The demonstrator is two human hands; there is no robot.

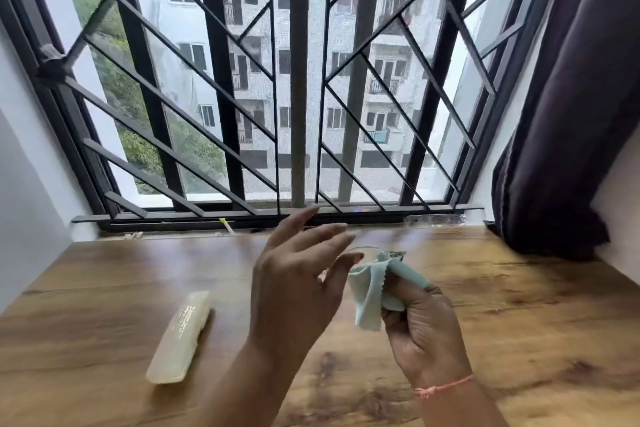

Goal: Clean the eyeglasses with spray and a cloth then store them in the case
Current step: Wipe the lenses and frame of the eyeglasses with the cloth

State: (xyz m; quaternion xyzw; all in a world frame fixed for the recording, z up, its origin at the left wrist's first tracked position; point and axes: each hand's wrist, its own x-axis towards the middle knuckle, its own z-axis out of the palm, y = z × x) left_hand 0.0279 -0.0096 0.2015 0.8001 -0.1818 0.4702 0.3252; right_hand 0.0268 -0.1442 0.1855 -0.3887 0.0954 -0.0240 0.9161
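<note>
My right hand grips a pale green cleaning cloth bunched around the eyeglasses, of which only a lens rim, a hinge and a pale green temple tip show. My left hand hovers just left of the cloth with its fingers spread and straight, holding nothing; a fingertip is close to the lens. A cream-coloured glasses case lies closed on the wooden table, to the left of both hands. No spray bottle is in view.
A barred window with a dark sill runs along the table's far edge. A dark curtain hangs at the right. A small yellow-tipped object lies on the sill.
</note>
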